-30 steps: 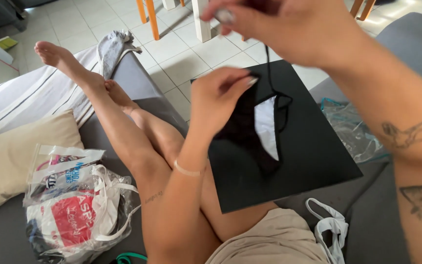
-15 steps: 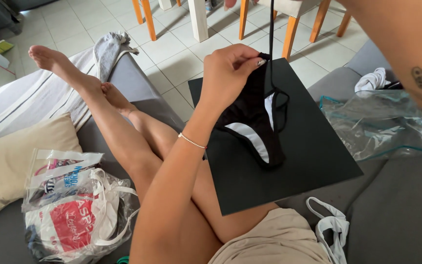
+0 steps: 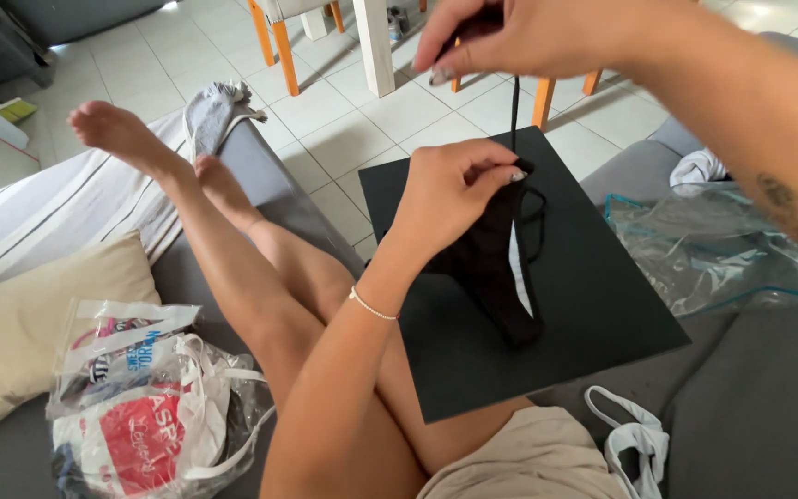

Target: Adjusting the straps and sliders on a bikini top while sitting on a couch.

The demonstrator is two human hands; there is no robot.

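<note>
A small black garment (image 3: 501, 277) with a white lining lies on a black square board (image 3: 593, 305) that rests on my lap. My left hand (image 3: 450, 189) pinches the garment's upper edge against the board. My right hand (image 3: 519, 37) is raised above it and pulls a thin black string (image 3: 513, 106) of the garment straight up, taut between both hands.
I sit on a grey sofa with my bare legs (image 3: 233, 240) stretched out. A plastic bag (image 3: 140, 407) with packets lies at my left by a beige cushion (image 3: 20, 342). A clear plastic bag (image 3: 713, 245) and a white garment (image 3: 634, 439) lie at my right. Chair legs (image 3: 279, 42) stand on the tiled floor.
My right hand has come back into view at the top, holding the string higher. My left hand has stayed pinching the garment's top edge, and the white lining shows less.
</note>
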